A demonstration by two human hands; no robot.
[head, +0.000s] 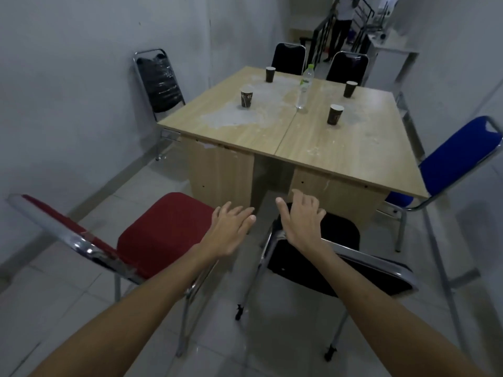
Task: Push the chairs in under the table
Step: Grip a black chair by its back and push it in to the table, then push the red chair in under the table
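Red chair (166,229), black chair (337,240), blue chair (457,156), pale woodgrain table (340,148), dark cups (334,114).

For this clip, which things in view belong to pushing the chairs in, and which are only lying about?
Part of the job:
table
red chair
black chair near the right hand
blue chair
plastic-wrapped chair
two far black chairs
left hand

Just lying about:
four paper cups
water bottle
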